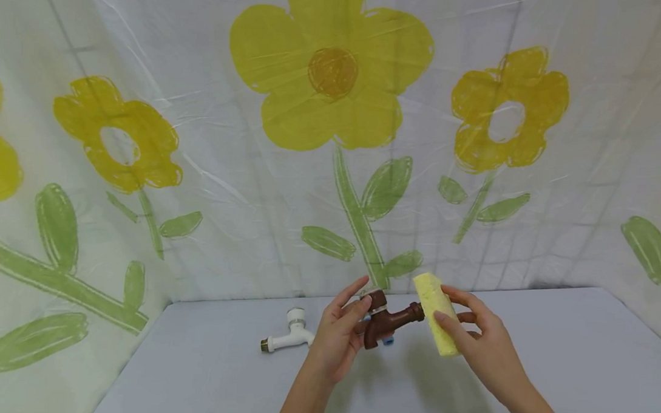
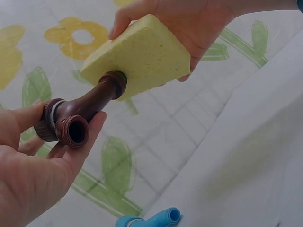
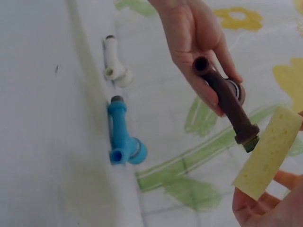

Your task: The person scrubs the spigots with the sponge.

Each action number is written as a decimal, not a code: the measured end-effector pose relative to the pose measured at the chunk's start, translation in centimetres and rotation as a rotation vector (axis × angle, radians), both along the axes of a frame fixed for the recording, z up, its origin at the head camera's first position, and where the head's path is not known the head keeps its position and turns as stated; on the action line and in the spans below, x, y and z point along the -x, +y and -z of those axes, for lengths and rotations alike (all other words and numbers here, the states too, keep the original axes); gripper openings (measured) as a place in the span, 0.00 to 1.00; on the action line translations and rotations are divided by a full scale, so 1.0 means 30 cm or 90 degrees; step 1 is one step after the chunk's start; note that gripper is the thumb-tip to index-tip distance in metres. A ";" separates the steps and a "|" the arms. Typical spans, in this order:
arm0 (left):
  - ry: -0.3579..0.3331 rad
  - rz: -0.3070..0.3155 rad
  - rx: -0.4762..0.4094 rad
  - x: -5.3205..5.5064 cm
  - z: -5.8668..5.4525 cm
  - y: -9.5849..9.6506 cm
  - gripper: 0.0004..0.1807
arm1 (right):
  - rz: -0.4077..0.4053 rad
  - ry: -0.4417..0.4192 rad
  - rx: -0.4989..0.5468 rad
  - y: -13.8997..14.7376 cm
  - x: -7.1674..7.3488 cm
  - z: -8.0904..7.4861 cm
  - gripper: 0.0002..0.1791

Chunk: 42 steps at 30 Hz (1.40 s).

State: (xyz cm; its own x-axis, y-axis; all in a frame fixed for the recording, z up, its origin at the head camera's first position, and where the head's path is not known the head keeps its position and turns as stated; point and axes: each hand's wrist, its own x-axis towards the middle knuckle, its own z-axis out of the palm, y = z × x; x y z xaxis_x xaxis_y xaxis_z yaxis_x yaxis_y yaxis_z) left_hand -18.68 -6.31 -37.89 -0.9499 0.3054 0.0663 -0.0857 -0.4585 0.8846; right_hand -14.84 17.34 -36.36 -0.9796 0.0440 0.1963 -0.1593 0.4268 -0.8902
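My left hand [image 1: 335, 337] grips a brown tap [image 1: 387, 325] by its knob end, thumb and fingers around it, and holds it up over the table. The tap's spout faces down, and its threaded inlet end points right. My right hand [image 1: 486, 342] pinches a yellow sponge [image 1: 436, 313] between thumb and fingers. In the left wrist view the sponge's broad face is right at the tap's inlet end, hiding the tip. The right wrist view shows the brown tap [image 3: 229, 101] with its thread at the edge of the sponge [image 3: 270, 153].
A white tap [image 1: 288, 335] lies on the table [image 1: 193, 372] left of my hands. Next to it lies a blue tap [image 3: 124, 135], mostly hidden behind the brown one in the head view. A curtain [image 1: 226, 227] printed with flowers hangs along the table's back edge.
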 end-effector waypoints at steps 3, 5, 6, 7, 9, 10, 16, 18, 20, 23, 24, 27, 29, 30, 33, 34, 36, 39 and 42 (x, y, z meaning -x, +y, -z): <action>0.004 -0.003 0.005 0.001 -0.001 -0.001 0.31 | 0.022 0.060 -0.049 -0.008 -0.005 0.004 0.30; 0.002 -0.007 0.008 0.002 -0.002 0.000 0.29 | 0.043 0.111 -0.085 -0.013 -0.006 0.013 0.31; 0.000 -0.009 0.007 0.003 -0.002 0.001 0.29 | 0.055 0.136 -0.104 -0.016 -0.006 0.018 0.31; -0.001 -0.010 0.006 0.003 -0.003 0.002 0.29 | 0.067 0.162 -0.116 -0.019 -0.005 0.022 0.31; -0.003 -0.014 0.004 0.002 -0.004 0.003 0.28 | 0.082 0.211 -0.131 -0.026 -0.002 0.032 0.33; -0.005 -0.019 0.003 0.003 -0.005 0.003 0.27 | 0.085 0.233 -0.136 -0.031 -0.001 0.036 0.33; -0.020 -0.055 -0.007 -0.001 -0.014 0.002 0.24 | 0.072 0.344 -0.154 -0.050 -0.004 0.047 0.38; -0.022 -0.056 -0.010 -0.002 -0.016 0.002 0.24 | 0.071 0.361 -0.162 -0.049 -0.005 0.045 0.39; -0.023 -0.055 -0.010 -0.002 -0.016 0.003 0.24 | 0.073 0.366 -0.171 -0.046 -0.006 0.043 0.39; -0.022 -0.055 -0.014 -0.002 -0.013 0.006 0.24 | 0.066 0.386 -0.179 -0.047 -0.005 0.043 0.40; -0.021 -0.056 -0.014 -0.001 -0.011 0.007 0.23 | 0.057 0.395 -0.184 -0.048 -0.004 0.043 0.41; -0.019 -0.060 -0.018 -0.002 -0.010 0.007 0.23 | 0.037 0.427 -0.211 -0.055 -0.005 0.043 0.43; -0.017 -0.060 -0.022 -0.003 -0.009 0.008 0.22 | 0.033 0.442 -0.230 -0.055 -0.005 0.042 0.43; -0.015 -0.059 -0.023 -0.003 -0.008 0.008 0.22 | 0.037 0.444 -0.236 -0.055 -0.004 0.041 0.43; -0.012 -0.054 -0.026 -0.003 -0.006 0.011 0.21 | 0.056 0.441 -0.245 -0.054 -0.005 0.040 0.42; -0.012 -0.052 -0.026 -0.003 -0.006 0.011 0.21 | 0.060 0.438 -0.247 -0.054 -0.005 0.040 0.42; -0.011 -0.053 -0.022 -0.003 -0.005 0.012 0.21 | 0.059 0.432 -0.254 -0.058 -0.009 0.042 0.42; -0.013 -0.059 -0.018 -0.002 -0.004 0.014 0.21 | 0.037 0.430 -0.272 -0.066 -0.018 0.045 0.44; -0.013 -0.064 -0.016 -0.001 -0.004 0.013 0.22 | 0.007 0.439 -0.294 -0.068 -0.024 0.046 0.44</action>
